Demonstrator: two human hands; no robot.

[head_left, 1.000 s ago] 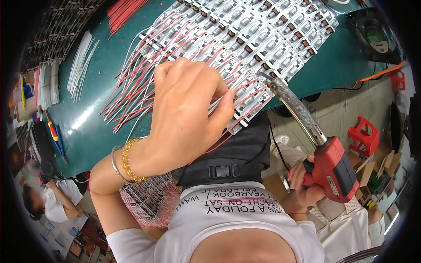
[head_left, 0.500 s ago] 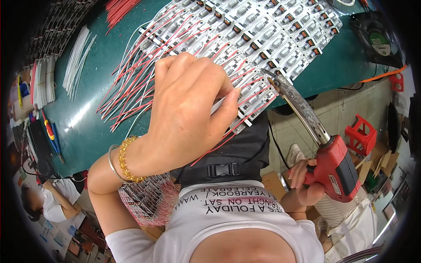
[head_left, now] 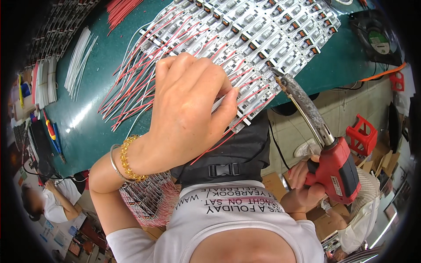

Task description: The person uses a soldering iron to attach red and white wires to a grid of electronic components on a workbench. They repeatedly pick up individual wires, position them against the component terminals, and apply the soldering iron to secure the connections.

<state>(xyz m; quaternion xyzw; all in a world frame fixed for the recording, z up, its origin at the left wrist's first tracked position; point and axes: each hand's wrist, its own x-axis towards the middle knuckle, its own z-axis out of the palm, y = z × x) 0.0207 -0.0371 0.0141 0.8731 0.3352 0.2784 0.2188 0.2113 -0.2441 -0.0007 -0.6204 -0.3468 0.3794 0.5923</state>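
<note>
A panel of small white circuit boards [head_left: 263, 30] lies on the green tabletop, with red and white wires [head_left: 136, 83] fanning out from its left side. Over its lower part is my left hand [head_left: 188, 105], thumb and fingers pinched together. What looks like a thin white wire [head_left: 216, 104] runs into that pinch; the fingertips are mostly hidden. My right hand [head_left: 307, 179] grips the red handle of a gun-shaped soldering iron [head_left: 337, 171]. Its metal barrel slants up to the panel's right edge, the dark tip over the boards; whether it touches them I cannot tell.
Bundles of red wires [head_left: 120, 15] and white wires [head_left: 80, 61] lie on the table's left part, near a screwdriver [head_left: 49, 129]. A black fan [head_left: 376, 39] stands at the far right. Wired boards [head_left: 149, 199] sit beside my lap. A red stool [head_left: 362, 133] and other people are nearby.
The soldering iron has shifted slightly to the right, and its tip sits a little farther right over the boards. My left hand has barely moved. A person at the right has changed position.
</note>
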